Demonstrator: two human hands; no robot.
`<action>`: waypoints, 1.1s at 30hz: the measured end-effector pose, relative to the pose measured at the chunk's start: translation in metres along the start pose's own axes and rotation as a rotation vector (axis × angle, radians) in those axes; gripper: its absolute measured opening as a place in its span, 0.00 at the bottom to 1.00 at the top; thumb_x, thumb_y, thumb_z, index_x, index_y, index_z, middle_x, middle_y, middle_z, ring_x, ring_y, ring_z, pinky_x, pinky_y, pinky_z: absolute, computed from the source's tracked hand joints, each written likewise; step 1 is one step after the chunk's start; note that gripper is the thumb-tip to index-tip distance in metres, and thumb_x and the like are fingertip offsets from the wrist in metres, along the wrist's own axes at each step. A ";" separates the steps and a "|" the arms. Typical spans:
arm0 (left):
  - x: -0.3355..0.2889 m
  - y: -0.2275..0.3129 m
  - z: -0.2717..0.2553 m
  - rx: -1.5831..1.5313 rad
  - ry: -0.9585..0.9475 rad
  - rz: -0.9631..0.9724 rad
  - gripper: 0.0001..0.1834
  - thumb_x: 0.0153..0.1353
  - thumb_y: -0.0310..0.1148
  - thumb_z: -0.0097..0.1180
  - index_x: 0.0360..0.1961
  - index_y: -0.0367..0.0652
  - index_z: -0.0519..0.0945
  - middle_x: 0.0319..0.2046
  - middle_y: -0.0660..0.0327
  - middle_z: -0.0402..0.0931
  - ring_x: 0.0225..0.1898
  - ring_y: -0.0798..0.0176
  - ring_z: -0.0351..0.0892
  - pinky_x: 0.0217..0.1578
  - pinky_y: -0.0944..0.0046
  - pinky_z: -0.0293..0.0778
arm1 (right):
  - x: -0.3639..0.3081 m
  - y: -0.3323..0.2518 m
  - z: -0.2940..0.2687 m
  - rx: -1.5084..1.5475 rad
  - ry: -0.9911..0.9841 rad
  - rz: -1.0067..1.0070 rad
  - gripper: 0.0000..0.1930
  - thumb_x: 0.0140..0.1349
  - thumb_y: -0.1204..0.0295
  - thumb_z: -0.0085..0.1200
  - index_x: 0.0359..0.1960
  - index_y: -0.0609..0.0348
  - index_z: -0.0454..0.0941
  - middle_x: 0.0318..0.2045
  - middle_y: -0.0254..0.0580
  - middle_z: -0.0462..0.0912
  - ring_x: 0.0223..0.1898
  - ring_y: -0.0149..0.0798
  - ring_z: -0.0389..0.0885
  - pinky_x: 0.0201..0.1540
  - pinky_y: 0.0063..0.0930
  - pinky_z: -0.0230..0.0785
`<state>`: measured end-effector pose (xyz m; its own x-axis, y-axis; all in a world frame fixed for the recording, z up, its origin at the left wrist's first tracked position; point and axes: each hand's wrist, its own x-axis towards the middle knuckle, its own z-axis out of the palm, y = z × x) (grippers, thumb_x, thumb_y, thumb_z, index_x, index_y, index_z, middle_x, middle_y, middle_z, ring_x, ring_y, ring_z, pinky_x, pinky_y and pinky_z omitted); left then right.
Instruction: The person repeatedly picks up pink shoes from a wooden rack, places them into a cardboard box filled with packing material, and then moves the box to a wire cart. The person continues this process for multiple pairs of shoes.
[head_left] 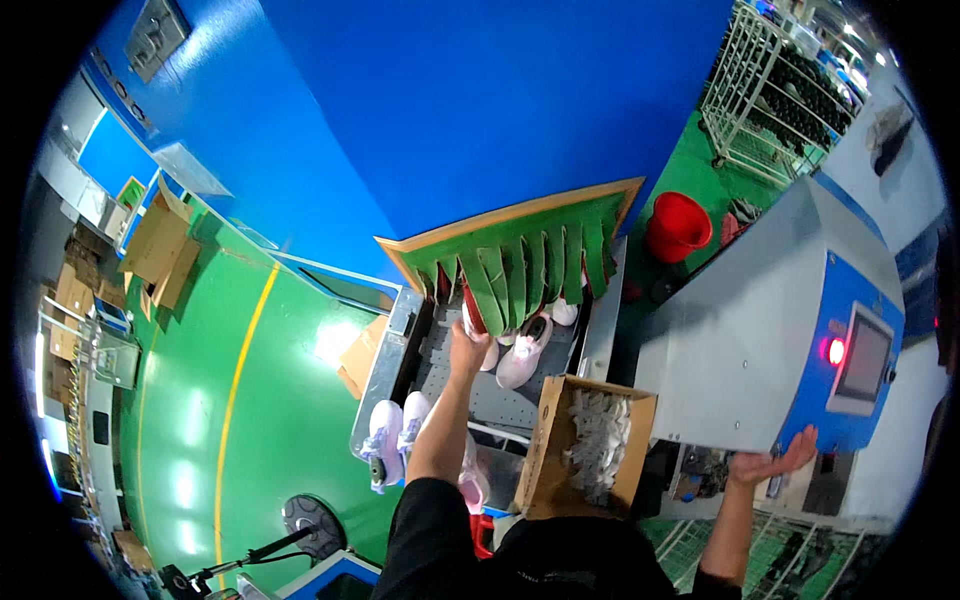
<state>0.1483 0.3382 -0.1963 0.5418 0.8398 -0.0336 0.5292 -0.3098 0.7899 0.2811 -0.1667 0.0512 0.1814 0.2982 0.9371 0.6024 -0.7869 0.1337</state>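
Observation:
My left hand (468, 352) reaches to the mouth of a blue machine and closes around a white and red shoe (471, 318), partly hidden by green strip curtains (510, 280). Right beside it, a pale pink shoe (524, 356) lies on the grey perforated conveyor (495, 398); another white shoe (565, 312) sits farther in by the strips. My right hand (778, 460) is held out at the right with fingers stretched, just below the blue control panel (815, 385) of a grey machine. Nothing shows in it.
White-lavender shoes (384, 440) stand by the conveyor's near left edge. A cardboard box (540, 465) of crumpled white pieces stands in front of me. Beyond are a red bucket (679, 227), a wire cart (765, 100) and, lower left, a black round base (313, 522) on the green floor.

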 end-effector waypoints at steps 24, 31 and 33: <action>-0.321 0.185 -0.085 -1.200 -0.797 -0.200 0.24 0.65 0.36 0.63 0.59 0.44 0.71 0.41 0.68 0.72 0.44 0.71 0.72 0.43 0.67 0.74 | -0.007 -0.085 -0.109 1.629 -0.948 0.916 0.57 0.50 0.71 0.70 0.77 0.61 0.43 0.73 0.50 0.55 0.73 0.45 0.55 0.74 0.41 0.45; -0.386 0.222 -0.038 -0.762 -1.110 -0.255 0.15 0.72 0.39 0.55 0.50 0.38 0.78 0.36 0.64 0.78 0.34 0.73 0.75 0.34 0.70 0.73 | -0.067 -0.016 -0.172 1.715 -1.120 1.306 0.52 0.52 0.79 0.66 0.77 0.60 0.47 0.73 0.44 0.58 0.73 0.41 0.57 0.74 0.38 0.47; -0.414 0.218 -0.005 -0.836 -1.108 -0.404 0.14 0.71 0.37 0.56 0.48 0.37 0.78 0.37 0.62 0.79 0.36 0.70 0.77 0.36 0.68 0.74 | -0.085 -0.001 -0.191 1.726 -1.053 1.509 0.50 0.53 0.79 0.63 0.77 0.60 0.48 0.74 0.43 0.57 0.73 0.40 0.56 0.74 0.36 0.47</action>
<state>0.0362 -0.0748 -0.0075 0.8737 -0.0859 -0.4788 0.4463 0.5332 0.7187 0.1164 -0.2941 0.0332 0.6684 0.6770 -0.3082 -0.5012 0.1038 -0.8591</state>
